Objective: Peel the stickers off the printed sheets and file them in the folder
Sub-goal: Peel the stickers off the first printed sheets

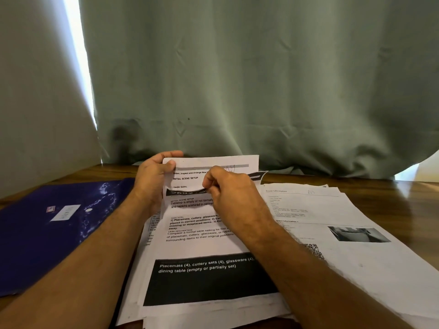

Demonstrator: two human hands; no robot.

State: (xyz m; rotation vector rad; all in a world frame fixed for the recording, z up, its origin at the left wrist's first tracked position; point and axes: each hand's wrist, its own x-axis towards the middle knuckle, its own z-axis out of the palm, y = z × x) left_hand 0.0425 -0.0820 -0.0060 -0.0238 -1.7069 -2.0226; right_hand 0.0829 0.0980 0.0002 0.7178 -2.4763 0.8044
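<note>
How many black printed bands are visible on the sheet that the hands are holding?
2: a narrow black band between the left hand and right hand, and a large black block near the bottom. The arms may hide others.

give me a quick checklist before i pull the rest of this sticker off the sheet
1. Left hand grips the sheet at its top left corner: ok.
2. Right hand has a pinch grip on the sticker: ok.
3. Sticker peeling whole, its lifted end curling to the right: ok so far; the part under the hand is hidden.
4. Sheet untorn under the sticker: cannot tell.
5. Folder within reach on the left: ok, but shut.
6. Other papers out of the way, on the right: ok.
</note>
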